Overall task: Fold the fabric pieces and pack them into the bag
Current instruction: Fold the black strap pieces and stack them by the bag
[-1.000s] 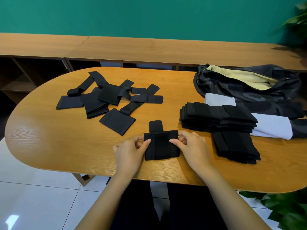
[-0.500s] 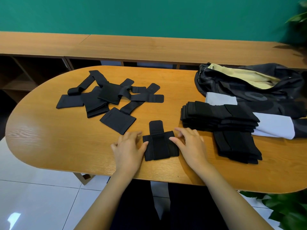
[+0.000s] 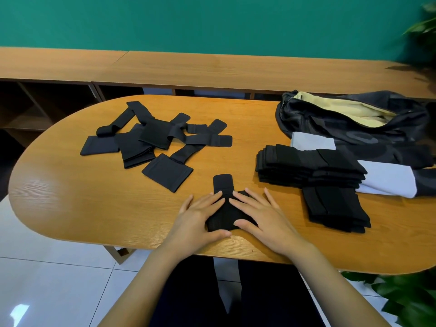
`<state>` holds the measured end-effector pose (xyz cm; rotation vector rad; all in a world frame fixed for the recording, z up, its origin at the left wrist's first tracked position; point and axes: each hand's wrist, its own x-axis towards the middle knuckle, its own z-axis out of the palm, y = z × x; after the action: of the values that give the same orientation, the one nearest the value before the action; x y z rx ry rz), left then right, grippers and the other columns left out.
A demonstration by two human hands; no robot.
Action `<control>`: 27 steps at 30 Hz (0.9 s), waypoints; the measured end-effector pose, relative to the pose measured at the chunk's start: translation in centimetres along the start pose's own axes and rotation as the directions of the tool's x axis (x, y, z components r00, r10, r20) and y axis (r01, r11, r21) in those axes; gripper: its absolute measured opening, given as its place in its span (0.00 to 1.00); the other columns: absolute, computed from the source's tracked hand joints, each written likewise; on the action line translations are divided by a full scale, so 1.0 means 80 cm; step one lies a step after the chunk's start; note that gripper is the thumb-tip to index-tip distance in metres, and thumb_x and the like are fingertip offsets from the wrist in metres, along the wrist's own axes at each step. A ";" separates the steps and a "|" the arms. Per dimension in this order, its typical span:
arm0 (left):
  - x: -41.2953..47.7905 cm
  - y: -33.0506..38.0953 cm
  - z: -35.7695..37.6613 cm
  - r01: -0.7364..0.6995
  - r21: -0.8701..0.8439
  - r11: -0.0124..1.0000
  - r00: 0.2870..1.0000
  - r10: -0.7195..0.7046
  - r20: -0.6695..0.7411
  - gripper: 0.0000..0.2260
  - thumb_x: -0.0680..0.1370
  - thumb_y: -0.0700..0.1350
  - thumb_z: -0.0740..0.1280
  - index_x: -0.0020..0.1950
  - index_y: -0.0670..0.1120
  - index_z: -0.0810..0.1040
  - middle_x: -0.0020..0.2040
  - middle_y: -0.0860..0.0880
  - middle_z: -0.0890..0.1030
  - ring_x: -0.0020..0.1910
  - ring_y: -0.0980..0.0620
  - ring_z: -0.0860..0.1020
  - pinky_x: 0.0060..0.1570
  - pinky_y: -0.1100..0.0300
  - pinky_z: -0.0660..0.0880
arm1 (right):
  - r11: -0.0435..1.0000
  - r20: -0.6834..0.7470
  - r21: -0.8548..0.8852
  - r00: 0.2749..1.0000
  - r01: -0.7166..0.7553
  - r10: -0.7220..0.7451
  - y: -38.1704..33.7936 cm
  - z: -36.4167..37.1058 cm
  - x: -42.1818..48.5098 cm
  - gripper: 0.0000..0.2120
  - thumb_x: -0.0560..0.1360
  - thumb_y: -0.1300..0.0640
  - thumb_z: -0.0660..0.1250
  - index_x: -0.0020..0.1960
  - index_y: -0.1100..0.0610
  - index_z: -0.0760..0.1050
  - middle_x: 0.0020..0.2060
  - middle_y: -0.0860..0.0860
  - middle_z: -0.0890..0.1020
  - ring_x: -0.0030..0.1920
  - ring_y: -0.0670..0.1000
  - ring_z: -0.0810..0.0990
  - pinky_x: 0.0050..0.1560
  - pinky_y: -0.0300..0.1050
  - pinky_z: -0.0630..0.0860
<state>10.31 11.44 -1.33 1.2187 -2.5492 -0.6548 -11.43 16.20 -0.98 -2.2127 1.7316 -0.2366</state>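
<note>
A folded black fabric piece (image 3: 224,214) lies near the table's front edge, its strap end sticking out toward the back. My left hand (image 3: 198,219) and my right hand (image 3: 264,218) both lie flat on it, fingers spread, pressing from either side. Several unfolded black pieces (image 3: 155,140) sprawl at the back left. Two stacks of folded pieces (image 3: 306,166) sit to the right. The dark bag (image 3: 354,128) with a pale yellow lining lies open at the back right.
A white folded cloth (image 3: 387,182) lies under the bag's edge beside the stacks. The oval wooden table (image 3: 70,197) has a long wooden bench behind it. Green plants stand at the lower right and upper right.
Both hands moved inward from the sides of the piece and now lie flat on top of it, covering most of it.
</note>
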 end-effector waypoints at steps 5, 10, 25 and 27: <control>-0.002 0.001 -0.002 -0.034 0.011 0.999 0.999 0.034 0.019 0.35 0.73 0.69 0.62 0.77 0.57 0.62 0.77 0.63 0.56 0.75 0.67 0.51 0.77 0.52 0.40 | 1.000 0.023 -0.023 1.000 0.016 -0.015 0.005 -0.007 -0.009 0.36 0.73 0.25 0.46 0.77 0.38 0.55 0.76 0.33 0.52 0.75 0.36 0.43 0.76 0.52 0.32; -0.002 0.004 -0.001 -0.032 -0.040 0.999 0.999 0.031 -0.014 0.36 0.73 0.74 0.49 0.75 0.57 0.67 0.75 0.63 0.62 0.74 0.68 0.56 0.76 0.55 0.40 | 0.997 -0.003 -0.065 0.999 0.040 -0.041 0.008 -0.009 -0.013 0.36 0.71 0.25 0.51 0.76 0.38 0.59 0.75 0.33 0.56 0.75 0.37 0.48 0.76 0.54 0.35; 0.002 0.021 -0.007 -0.015 -0.259 0.966 0.979 -0.038 -0.200 0.23 0.73 0.72 0.54 0.55 0.61 0.79 0.47 0.62 0.83 0.49 0.64 0.79 0.75 0.54 0.52 | 0.993 -0.208 0.114 0.977 -0.018 0.041 -0.007 -0.030 -0.010 0.36 0.72 0.28 0.43 0.60 0.46 0.80 0.54 0.43 0.82 0.55 0.35 0.68 0.75 0.44 0.43; 0.004 0.021 -0.007 -0.008 -0.283 0.959 0.967 -0.064 -0.246 0.21 0.73 0.69 0.59 0.56 0.59 0.80 0.45 0.62 0.83 0.48 0.63 0.79 0.74 0.55 0.56 | 0.992 -0.250 0.123 0.967 -0.028 0.058 -0.006 -0.029 -0.007 0.37 0.73 0.28 0.43 0.57 0.48 0.81 0.50 0.44 0.83 0.54 0.38 0.73 0.75 0.43 0.46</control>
<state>9.22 11.98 -0.04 1.1583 -2.1479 -0.7834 -11.89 16.51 1.37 -2.1322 1.8379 -0.6200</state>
